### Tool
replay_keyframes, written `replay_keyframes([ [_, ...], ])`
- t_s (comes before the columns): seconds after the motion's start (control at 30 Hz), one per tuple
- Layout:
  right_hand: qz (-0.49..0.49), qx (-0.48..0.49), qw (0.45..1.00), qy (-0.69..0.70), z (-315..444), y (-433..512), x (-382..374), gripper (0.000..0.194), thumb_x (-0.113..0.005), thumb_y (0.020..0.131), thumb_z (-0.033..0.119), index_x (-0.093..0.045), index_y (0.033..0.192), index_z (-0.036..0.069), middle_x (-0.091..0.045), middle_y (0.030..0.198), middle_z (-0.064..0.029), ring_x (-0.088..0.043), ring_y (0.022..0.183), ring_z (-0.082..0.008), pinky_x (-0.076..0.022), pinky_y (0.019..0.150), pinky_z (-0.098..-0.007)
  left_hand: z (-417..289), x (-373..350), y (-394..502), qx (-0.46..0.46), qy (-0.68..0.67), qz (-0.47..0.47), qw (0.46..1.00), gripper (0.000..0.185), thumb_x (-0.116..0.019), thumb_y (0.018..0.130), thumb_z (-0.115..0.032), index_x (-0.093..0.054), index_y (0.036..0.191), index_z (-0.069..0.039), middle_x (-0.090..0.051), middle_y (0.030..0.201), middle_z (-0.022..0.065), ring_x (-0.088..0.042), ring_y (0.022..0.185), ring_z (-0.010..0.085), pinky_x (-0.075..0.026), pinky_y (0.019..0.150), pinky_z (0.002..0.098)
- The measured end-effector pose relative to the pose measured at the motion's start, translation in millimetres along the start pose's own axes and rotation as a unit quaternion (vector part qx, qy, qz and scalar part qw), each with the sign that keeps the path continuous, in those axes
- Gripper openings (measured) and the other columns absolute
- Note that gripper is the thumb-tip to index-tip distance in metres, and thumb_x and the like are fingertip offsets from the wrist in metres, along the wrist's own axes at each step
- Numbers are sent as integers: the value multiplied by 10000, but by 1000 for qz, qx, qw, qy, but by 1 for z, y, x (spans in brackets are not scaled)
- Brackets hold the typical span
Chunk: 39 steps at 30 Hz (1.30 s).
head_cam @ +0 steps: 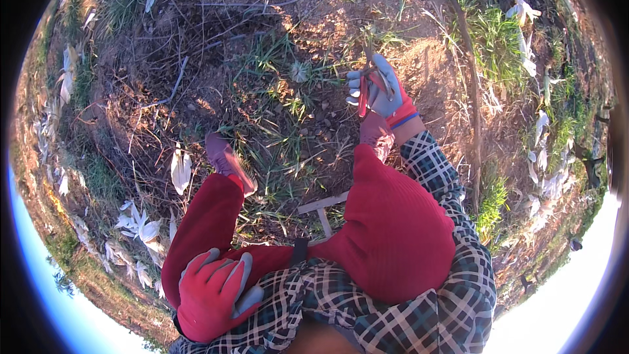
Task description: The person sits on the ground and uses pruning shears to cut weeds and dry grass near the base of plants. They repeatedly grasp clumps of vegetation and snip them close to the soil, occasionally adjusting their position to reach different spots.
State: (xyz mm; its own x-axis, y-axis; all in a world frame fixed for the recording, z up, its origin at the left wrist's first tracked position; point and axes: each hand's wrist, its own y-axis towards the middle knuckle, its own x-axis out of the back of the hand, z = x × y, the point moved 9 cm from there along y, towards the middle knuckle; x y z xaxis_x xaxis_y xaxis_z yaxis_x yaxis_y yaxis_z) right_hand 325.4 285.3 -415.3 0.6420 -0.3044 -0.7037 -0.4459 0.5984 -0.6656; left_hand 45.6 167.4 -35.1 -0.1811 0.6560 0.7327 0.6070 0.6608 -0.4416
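My right hand [385, 91], in a grey-palmed red glove, holds a pair of pruning shears [363, 96] with red handles. The palm faces up, and the metal blades point away from me, just above the ground beyond my right shoe [377, 135]. My left hand [211, 295], also gloved, rests on my left thigh near the hip, with nothing visible in it and the thumb spread from the fingers. Between my feet lie grass tufts [290, 142] and a small pale seed head or thistle-like plant [298, 72].
Dry twigs [196, 39] are heaped at the front left. A long brown stalk [469, 83] lies on the right. Part of a wooden stool [324, 204] shows between my legs. Pale dry corn husks [181, 169] are scattered on both sides.
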Motion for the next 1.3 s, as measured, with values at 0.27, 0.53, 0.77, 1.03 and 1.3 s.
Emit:
replay_keyframes([
  [0.27,-97,79,988,-95,19,8,9,634,-570,972,548,-614,1117,-67,-680,845,-109,-674,711,-210,-587,674,-382,2,2,1,3,15,-5,1000,539,-779,757,-295,-656,1189,2,-672,962,67,-658,901,230,-514,926,474],
  [0.53,-139,91,982,-85,8,-11,-6,532,-640,933,550,-645,993,21,-661,718,-25,-651,569,-141,-550,519,-314,-4,3,-1,2,12,29,1000,667,-761,732,-263,-572,1303,25,-664,1049,130,-635,987,309,-455,997,526],
  [0.77,6,30,947,-321,-22,-73,-85,419,-649,966,438,-639,1072,33,-656,742,-29,-640,613,-121,-511,555,-255,-18,10,15,-35,65,32,997,683,-751,748,-248,-542,1340,22,-651,1070,134,-622,1009,314,-441,1013,535],
  [1.03,-47,331,922,-195,34,-146,2,478,-705,934,398,-580,1186,11,-665,1047,-71,-653,891,-131,-543,789,-273,-61,6,46,-78,161,-36,983,570,-725,827,-260,-581,1308,10,-659,979,101,-629,917,310,-455,996,508],
  [1.3,-507,346,752,-241,34,-294,198,474,-821,805,285,-595,1120,12,-691,922,-74,-683,797,-183,-545,742,-322,6,17,31,104,62,-133,984,354,-692,868,-194,-661,1174,-18,-708,838,143,-696,789,300,-535,765,395],
])
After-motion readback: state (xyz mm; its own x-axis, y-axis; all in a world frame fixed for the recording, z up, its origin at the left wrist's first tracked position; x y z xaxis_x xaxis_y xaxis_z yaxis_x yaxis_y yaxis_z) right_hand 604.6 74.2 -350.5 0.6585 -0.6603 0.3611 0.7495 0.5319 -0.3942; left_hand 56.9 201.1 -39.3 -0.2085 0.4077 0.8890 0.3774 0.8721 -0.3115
